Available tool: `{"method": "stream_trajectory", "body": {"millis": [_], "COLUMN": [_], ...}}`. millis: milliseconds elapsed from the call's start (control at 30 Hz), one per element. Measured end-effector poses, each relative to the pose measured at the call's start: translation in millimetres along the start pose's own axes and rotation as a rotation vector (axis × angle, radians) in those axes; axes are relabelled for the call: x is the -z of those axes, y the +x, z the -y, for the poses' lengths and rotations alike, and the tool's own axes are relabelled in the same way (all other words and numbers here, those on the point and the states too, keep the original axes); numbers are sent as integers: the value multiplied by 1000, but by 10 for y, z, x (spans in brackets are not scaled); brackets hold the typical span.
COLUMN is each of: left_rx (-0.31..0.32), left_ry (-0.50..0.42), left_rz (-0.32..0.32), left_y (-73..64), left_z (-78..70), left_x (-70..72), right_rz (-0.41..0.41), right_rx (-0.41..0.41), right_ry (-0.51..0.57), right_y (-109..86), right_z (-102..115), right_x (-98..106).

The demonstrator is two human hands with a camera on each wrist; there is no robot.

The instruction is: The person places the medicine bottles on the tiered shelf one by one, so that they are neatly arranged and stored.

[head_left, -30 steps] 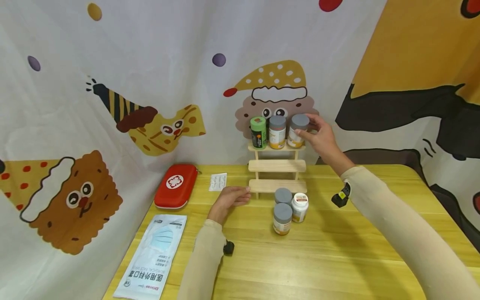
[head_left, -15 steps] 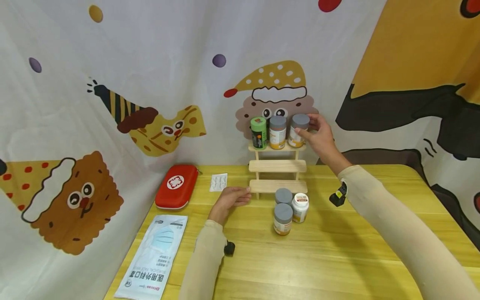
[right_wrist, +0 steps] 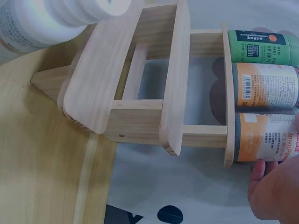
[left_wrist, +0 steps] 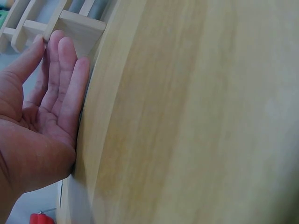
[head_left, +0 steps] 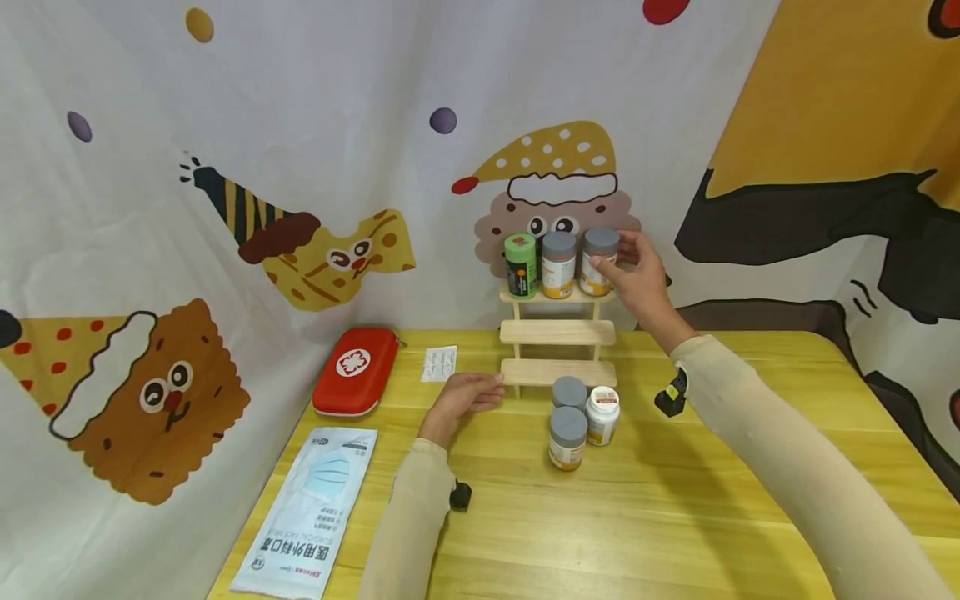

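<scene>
Gripping of a grey-lidded bottle by the right hand was noted at the right end of the top shelf of the wooden rack. The bottle was found upright, immediately left of that hand, its long axis vertical. The left hand was placed farther off, the left corner of the lowest shelf being pinched. Leftward along the top, a second bottle and a green canister were lined up. Near the desk's back left corner, a red case was recorded.
</scene>
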State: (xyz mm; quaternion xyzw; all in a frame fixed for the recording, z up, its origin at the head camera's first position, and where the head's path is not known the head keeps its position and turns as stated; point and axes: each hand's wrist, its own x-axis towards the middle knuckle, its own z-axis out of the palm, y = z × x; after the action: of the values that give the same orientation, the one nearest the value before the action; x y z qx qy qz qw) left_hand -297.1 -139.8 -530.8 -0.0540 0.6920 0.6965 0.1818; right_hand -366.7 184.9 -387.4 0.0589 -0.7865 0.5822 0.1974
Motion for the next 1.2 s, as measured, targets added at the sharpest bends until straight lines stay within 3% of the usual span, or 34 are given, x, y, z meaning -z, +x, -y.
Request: {"method": "stream_trajectory", "body": {"millis": [633,1200], "left_rx": [0,4], "left_ry": [-11,2], "left_rz": [-11,-7], "left_y": [17,-1], "left_z": [3,-3], "left_x": [-22,-12], "right_rz": [22,73], "right_rx": [-19,48], "right_ry": [-75,-91], "right_y": [-154,-494], "right_z": [-118,-129], "right_x": [32,171]}}
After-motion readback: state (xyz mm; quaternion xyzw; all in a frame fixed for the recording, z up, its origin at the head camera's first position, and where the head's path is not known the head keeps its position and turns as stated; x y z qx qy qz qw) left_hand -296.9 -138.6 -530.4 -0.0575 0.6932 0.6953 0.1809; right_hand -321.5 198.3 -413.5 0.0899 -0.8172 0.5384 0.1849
